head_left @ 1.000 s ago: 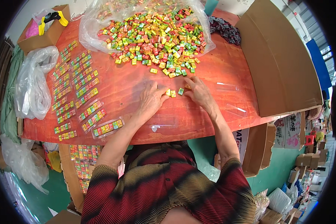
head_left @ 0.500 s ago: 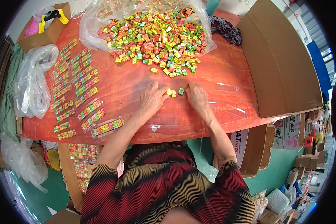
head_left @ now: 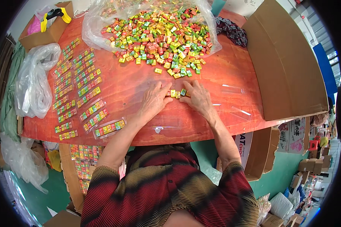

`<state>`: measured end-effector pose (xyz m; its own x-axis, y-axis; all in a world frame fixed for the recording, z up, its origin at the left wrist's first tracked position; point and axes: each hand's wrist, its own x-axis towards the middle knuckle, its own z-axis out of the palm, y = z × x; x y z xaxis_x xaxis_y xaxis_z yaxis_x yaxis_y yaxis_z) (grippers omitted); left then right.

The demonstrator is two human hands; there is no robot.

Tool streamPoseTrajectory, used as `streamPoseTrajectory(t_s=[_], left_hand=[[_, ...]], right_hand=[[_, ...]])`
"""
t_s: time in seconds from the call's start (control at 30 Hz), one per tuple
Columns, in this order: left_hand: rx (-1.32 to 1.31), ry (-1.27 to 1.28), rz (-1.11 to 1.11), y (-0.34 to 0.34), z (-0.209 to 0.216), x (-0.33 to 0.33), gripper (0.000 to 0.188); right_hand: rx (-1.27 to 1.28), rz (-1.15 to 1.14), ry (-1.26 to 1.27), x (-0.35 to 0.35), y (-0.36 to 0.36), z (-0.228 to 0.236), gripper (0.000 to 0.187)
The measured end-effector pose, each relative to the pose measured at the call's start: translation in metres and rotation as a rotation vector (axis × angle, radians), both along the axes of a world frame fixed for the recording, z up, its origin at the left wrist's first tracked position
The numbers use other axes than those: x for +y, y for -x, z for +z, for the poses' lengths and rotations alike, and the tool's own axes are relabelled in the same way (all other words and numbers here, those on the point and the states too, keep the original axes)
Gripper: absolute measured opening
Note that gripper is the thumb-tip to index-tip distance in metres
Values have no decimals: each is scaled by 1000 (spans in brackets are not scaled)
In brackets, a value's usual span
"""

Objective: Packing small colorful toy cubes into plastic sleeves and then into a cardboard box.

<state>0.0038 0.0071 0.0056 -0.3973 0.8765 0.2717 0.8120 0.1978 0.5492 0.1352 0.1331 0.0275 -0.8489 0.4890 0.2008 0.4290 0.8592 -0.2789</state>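
A short row of small boxes (head_left: pixel 177 95), yellow, green and red, lies on the red table between my hands. My left hand (head_left: pixel 154 100) pinches the row's left end, its thumb and forefinger round a red box. At the right end, my right hand (head_left: pixel 198 99) has thumb and forefinger closed on a small green box (head_left: pixel 183 92). Beyond them spreads a big heap of similar boxes (head_left: pixel 159 41), spilling from a clear plastic bag (head_left: pixel 93 32). One yellow box (head_left: pixel 158 70) lies apart at the heap's near edge.
Filled clear trays (head_left: pixel 110 128) stand in two columns at the left. Empty clear trays (head_left: pixel 240 112) lie to the right, another (head_left: pixel 163 128) near the front edge. A large cardboard box (head_left: pixel 284 72) borders the right side; a smaller carton (head_left: pixel 45 36) and crumpled plastic (head_left: pixel 36 83) sit left.
My right hand has shifted slightly left and closed in on the row. The boxes now sit closer together, with a red one visible at my left fingers.
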Motion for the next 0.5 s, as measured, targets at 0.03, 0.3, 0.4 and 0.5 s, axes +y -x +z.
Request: streamPoseTrajectory(t_s=[0.03,0.3,0.4,0.5], left_hand=[[-21,9,-25,2,-1,-1,39],[-98,45,-77,8,-1,1,40],[-153,-58,-51,18,-3,-1,35],[-191,112,-137,29,1,0,34]], right_hand=[[-36,27,79,-1,1,-1,42],[-30,163,250,8,7,-9,35],[-10,207,424,10,4,-1,38],[-29,271,471,17,5,-7,44]])
